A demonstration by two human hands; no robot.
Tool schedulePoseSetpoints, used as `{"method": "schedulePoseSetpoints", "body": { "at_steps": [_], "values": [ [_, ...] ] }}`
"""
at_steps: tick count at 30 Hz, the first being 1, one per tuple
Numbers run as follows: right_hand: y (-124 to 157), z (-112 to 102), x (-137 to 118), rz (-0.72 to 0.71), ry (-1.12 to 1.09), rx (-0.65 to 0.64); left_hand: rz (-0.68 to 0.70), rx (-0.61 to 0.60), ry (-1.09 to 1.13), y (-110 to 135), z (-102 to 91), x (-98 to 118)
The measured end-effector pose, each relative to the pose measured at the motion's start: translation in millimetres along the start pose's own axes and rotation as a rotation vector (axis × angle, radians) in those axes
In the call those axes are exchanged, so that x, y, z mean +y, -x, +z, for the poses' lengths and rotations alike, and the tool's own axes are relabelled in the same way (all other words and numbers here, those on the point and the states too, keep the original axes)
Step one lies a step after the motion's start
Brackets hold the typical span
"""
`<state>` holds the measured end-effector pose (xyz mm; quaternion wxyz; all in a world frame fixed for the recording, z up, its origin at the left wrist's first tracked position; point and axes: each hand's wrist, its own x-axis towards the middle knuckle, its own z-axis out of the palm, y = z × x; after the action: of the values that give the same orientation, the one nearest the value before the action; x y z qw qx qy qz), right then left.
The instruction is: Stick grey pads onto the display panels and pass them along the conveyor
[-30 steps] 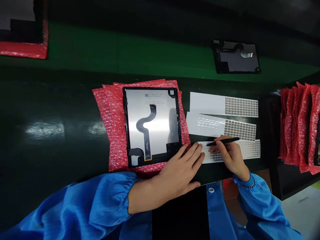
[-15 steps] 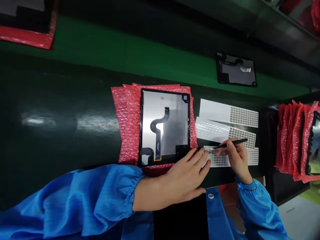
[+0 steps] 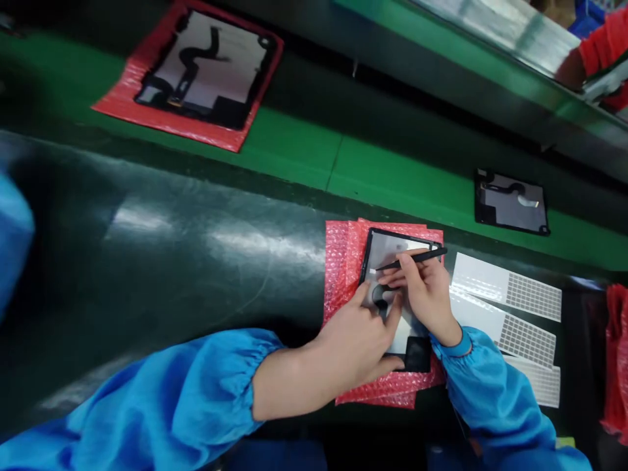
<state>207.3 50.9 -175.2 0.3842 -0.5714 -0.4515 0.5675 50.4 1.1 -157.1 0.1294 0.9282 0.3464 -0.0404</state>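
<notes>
A tablet screen panel (image 3: 417, 353) lies back side up on stacked red bubble-wrap bags (image 3: 338, 275). My right hand (image 3: 426, 288) grips a pair of black tweezers (image 3: 417, 256) above the panel. Their tip points left, at a small white sticker (image 3: 373, 271) near the panel's upper left; whether the sticker touches the panel I cannot tell. Over the lower left of the panel lies my left hand (image 3: 353, 337), fingers apart and holding nothing, its fingertips beside the dark flex cable (image 3: 379, 296). Both hands hide much of the panel and cable.
White sticker sheets with small grids (image 3: 532, 297) lie right of the panel. Another screen panel (image 3: 513, 203) rests on the green strip behind. Farther left, a third panel (image 3: 220, 72) sits on red bubble wrap. More red bags (image 3: 618, 360) stand at the right edge. A blue sleeve (image 3: 12, 242) shows at far left.
My right hand has moved with the tweezers from the sticker sheets to over the panel. My left hand has shifted from the panel's lower right corner onto its left part. The view has turned.
</notes>
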Motion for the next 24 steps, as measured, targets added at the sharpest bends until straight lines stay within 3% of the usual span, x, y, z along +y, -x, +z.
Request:
{"method": "schedulePoseSetpoints", "body": {
  "at_steps": [5, 13, 24],
  "values": [
    [-13, -4, 11, 0.036, 0.06, -0.023, -0.008, -0.032, 0.079, -11, 2.1, -1],
    [-11, -25, 22, 0.035, 0.096, 0.002, -0.003, 0.027, 0.119, -30, 8.4, 4],
    [-9, -55, 31, 0.015, 0.109, -0.003, 0.036, -0.014, 0.197, -59, 8.5, 10]
  ]
}}
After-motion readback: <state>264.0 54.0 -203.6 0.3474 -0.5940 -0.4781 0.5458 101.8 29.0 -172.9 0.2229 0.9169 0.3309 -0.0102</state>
